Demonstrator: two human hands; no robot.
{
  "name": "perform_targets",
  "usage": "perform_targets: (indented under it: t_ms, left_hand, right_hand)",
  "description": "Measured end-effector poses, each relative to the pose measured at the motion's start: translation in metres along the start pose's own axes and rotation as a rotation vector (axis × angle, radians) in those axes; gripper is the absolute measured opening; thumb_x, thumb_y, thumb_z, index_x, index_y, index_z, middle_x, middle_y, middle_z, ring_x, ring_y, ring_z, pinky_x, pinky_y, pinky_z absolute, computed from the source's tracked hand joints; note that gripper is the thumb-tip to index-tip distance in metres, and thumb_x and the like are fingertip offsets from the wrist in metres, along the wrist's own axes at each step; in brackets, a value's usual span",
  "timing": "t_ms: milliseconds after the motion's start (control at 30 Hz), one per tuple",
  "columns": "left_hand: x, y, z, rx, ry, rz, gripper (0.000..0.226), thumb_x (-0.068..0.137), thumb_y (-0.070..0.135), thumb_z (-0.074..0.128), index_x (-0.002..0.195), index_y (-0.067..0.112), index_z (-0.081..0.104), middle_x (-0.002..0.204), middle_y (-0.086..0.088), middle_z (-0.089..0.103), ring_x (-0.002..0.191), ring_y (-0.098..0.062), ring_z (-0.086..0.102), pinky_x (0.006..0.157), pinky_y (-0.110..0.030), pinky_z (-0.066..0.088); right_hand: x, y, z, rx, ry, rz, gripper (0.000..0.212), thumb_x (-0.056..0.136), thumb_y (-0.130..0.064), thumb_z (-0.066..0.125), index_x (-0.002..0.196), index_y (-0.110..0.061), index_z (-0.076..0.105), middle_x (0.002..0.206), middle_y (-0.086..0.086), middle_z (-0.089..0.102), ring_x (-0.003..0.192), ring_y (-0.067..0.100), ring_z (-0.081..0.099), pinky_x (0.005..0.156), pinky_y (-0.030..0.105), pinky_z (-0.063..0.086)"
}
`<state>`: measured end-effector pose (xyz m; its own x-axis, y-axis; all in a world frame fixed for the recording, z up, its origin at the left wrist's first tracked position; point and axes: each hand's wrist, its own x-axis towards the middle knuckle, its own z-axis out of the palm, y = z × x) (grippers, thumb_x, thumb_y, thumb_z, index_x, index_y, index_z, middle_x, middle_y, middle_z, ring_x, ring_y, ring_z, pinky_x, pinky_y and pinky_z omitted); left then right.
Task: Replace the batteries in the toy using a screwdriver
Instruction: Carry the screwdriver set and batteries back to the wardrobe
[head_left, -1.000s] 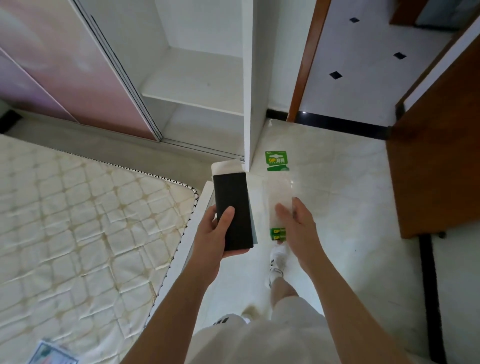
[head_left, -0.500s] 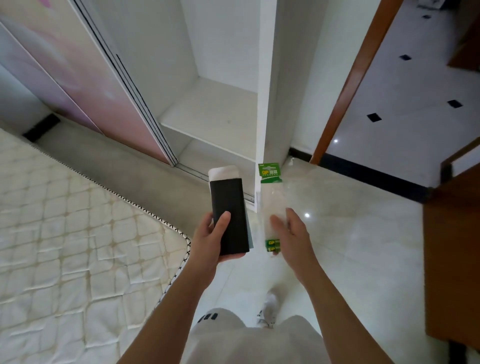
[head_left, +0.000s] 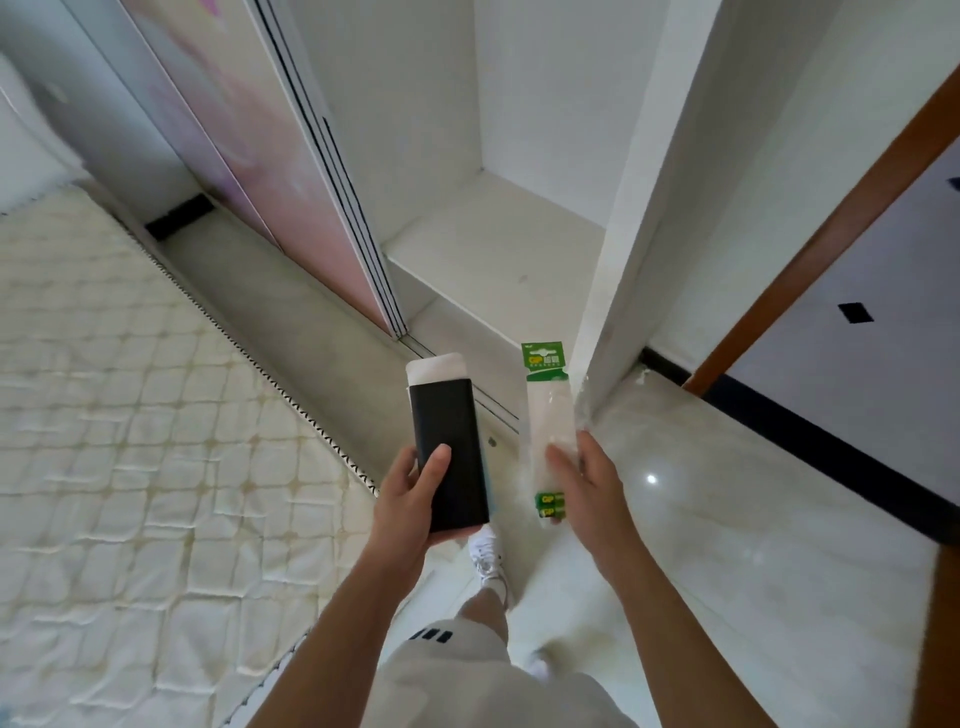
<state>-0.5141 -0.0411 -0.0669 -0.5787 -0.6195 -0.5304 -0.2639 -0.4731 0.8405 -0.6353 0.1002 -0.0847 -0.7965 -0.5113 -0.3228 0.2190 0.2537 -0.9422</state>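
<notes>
My left hand grips a flat black case with a white piece sticking out of its far end, thumb across its face. My right hand holds a long clear battery pack with a green card top; two green batteries sit at its near end. Both are held in front of me at waist height, side by side and apart. No toy or screwdriver is in view.
A quilted mattress lies to my left. Ahead stands a white wardrobe with an open compartment and a pink sliding door. A brown door frame and glossy tiled floor are to the right.
I have walked toward the wardrobe and the view has tilted up and left; the wooden door at right has left the view. Both hands keep the same hold on their objects.
</notes>
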Motion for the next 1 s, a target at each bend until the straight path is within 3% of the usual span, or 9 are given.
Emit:
perform_targets:
  t_ms: [67, 167, 333, 500, 600, 667, 900, 1000]
  left_hand:
    - [0.016, 0.009, -0.001, -0.03, 0.026, 0.0, 0.021, 0.097, 0.032, 0.061, 0.115, 0.023, 0.064, 0.108, -0.008, 0.073, 0.096, -0.028, 0.074, 0.074, -0.061, 0.06]
    - [0.046, 0.025, -0.003, -0.074, 0.065, 0.01, 0.021, 0.097, 0.031, 0.06, 0.115, 0.021, 0.064, 0.107, -0.008, 0.073, 0.096, -0.028, 0.073, 0.073, -0.06, 0.06]
    - [0.104, 0.063, -0.013, -0.137, 0.128, 0.035, 0.02, 0.098, 0.028, 0.06, 0.114, 0.019, 0.063, 0.1, -0.006, 0.073, 0.089, -0.026, 0.074, 0.07, -0.057, 0.061]
    - [0.165, 0.108, -0.038, -0.198, 0.175, 0.054, 0.017, 0.097, 0.029, 0.061, 0.113, 0.024, 0.064, 0.097, -0.002, 0.075, 0.086, -0.021, 0.075, 0.07, -0.054, 0.061]
    - [0.198, 0.131, -0.052, -0.213, 0.202, 0.068, 0.017, 0.097, 0.029, 0.061, 0.113, 0.024, 0.064, 0.095, -0.002, 0.075, 0.088, -0.023, 0.075, 0.07, -0.055, 0.061]
    - [0.214, 0.143, -0.061, -0.223, 0.223, 0.077, 0.017, 0.097, 0.029, 0.061, 0.113, 0.023, 0.063, 0.092, -0.001, 0.076, 0.087, -0.023, 0.075, 0.07, -0.055, 0.061]
    - [0.247, 0.166, -0.087, -0.271, 0.304, 0.093, 0.019, 0.096, 0.028, 0.061, 0.114, 0.023, 0.061, 0.089, 0.004, 0.076, 0.085, -0.02, 0.076, 0.072, -0.057, 0.061]
    - [0.259, 0.173, -0.099, -0.286, 0.351, 0.093, 0.022, 0.095, 0.03, 0.062, 0.116, 0.024, 0.061, 0.091, 0.002, 0.076, 0.086, -0.022, 0.076, 0.073, -0.059, 0.061]
  right_hand:
    - [0.02, -0.007, 0.005, -0.015, -0.026, -0.001, 0.002, 0.102, -0.027, 0.051, 0.105, -0.028, 0.051, 0.101, 0.004, 0.062, 0.089, 0.018, 0.065, 0.065, 0.032, 0.059]
    - [0.056, -0.019, 0.015, -0.038, -0.069, -0.002, 0.008, 0.102, -0.026, 0.052, 0.105, -0.019, 0.053, 0.093, 0.004, 0.062, 0.074, 0.01, 0.063, 0.055, 0.025, 0.055]
    - [0.128, -0.047, 0.047, -0.071, -0.149, -0.02, 0.007, 0.102, -0.023, 0.052, 0.103, -0.016, 0.056, 0.085, 0.005, 0.061, 0.069, 0.013, 0.062, 0.055, 0.03, 0.053]
    - [0.202, -0.094, 0.091, -0.189, -0.23, -0.07, 0.016, 0.104, -0.021, 0.049, 0.088, -0.019, 0.048, 0.072, -0.003, 0.046, 0.048, -0.005, 0.05, 0.045, 0.016, 0.045]
    - [0.244, -0.115, 0.117, -0.206, -0.264, -0.077, 0.009, 0.104, -0.024, 0.049, 0.095, -0.023, 0.05, 0.079, 0.001, 0.053, 0.052, -0.001, 0.056, 0.046, 0.026, 0.052]
    - [0.265, -0.123, 0.132, -0.197, -0.281, -0.071, 0.005, 0.104, -0.025, 0.049, 0.102, -0.02, 0.05, 0.083, 0.0, 0.057, 0.058, 0.004, 0.061, 0.047, 0.027, 0.052]
    - [0.31, -0.135, 0.183, -0.248, -0.382, -0.059, 0.019, 0.104, -0.022, 0.049, 0.087, -0.029, 0.045, 0.075, -0.005, 0.049, 0.052, -0.002, 0.057, 0.05, 0.027, 0.051]
    - [0.328, -0.142, 0.206, -0.267, -0.46, -0.054, 0.013, 0.103, -0.025, 0.049, 0.091, -0.026, 0.049, 0.081, 0.001, 0.056, 0.069, 0.015, 0.061, 0.063, 0.04, 0.055]
